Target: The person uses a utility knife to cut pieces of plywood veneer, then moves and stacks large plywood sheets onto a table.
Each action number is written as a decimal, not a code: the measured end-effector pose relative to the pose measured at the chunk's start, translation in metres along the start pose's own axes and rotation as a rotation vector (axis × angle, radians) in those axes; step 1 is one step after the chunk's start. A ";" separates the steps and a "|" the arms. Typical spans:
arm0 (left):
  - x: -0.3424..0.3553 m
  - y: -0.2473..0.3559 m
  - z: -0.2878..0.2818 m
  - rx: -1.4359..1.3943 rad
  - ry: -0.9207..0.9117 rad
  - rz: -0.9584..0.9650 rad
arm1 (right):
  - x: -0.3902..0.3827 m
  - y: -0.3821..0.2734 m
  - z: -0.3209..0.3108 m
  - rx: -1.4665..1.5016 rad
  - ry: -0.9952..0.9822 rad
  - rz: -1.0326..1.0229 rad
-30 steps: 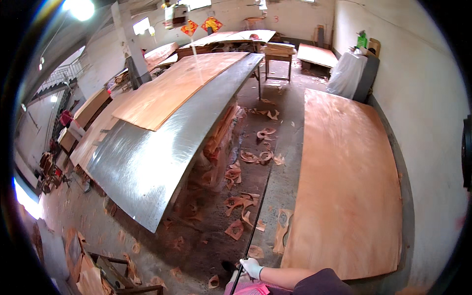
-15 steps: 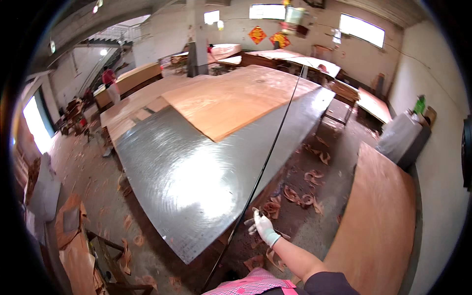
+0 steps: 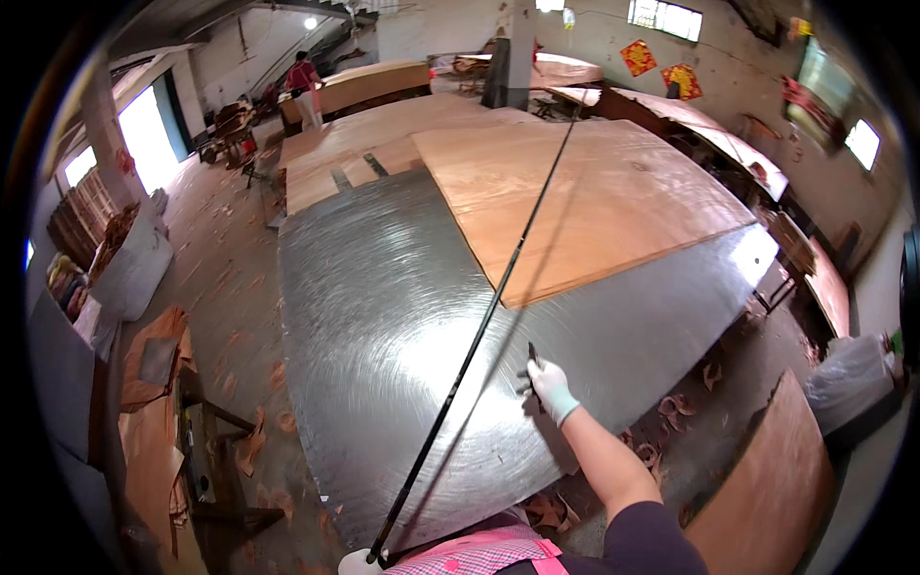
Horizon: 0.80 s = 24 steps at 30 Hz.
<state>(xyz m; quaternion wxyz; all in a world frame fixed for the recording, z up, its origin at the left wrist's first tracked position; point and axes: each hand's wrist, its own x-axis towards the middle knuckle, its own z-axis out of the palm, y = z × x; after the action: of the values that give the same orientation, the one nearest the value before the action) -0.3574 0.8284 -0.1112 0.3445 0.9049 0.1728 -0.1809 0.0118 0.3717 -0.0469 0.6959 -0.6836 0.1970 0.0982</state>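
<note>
Steel-grey sheet metal on the table point(image 3: 383, 316) is lying under our right hand point(image 3: 551, 388), whose gloved fingers are pinching a small dark tool. Our left hand point(image 3: 356, 563) is gripping the long black pole point(image 3: 479, 335) at the near edge. Swinging it carelessly, we are risking gouging the veneer sheet point(image 3: 594, 192) farther off.

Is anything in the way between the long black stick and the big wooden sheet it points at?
Nothing visible is. The long black pole runs from the left hand over bare metal table to the plywood sheet. The gloved right hand is off to its side.
</note>
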 end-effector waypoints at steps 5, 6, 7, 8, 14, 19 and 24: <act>-0.010 0.164 -0.029 0.122 0.192 -0.156 | 0.140 -0.032 -0.019 -0.617 0.118 -0.218; -0.007 0.169 -0.025 0.118 0.194 -0.171 | 0.159 -0.034 -0.018 -0.736 0.147 -0.277; -0.004 0.171 -0.021 0.128 0.201 -0.190 | 0.176 -0.037 -0.020 -0.857 0.190 -0.334; 0.000 0.175 -0.017 0.138 0.205 -0.204 | 0.190 -0.039 -0.026 -0.958 0.194 -0.357; -0.009 0.197 -0.006 0.117 0.252 -0.400 | 0.185 -0.077 0.000 -1.261 -0.013 -0.222; 0.004 0.205 0.012 0.042 0.276 -0.420 | 0.201 -0.106 -0.026 -1.263 -0.008 -0.263; 0.014 0.214 0.024 -0.220 0.272 -0.451 | 0.201 -0.088 -0.020 -1.354 -0.163 -0.320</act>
<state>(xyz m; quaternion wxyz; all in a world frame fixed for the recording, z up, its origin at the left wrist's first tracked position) -0.2569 0.6641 -0.0139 0.3654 0.8167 0.4329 -0.1098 0.2265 0.3213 -0.0484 0.1352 -0.9779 -0.0635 0.1465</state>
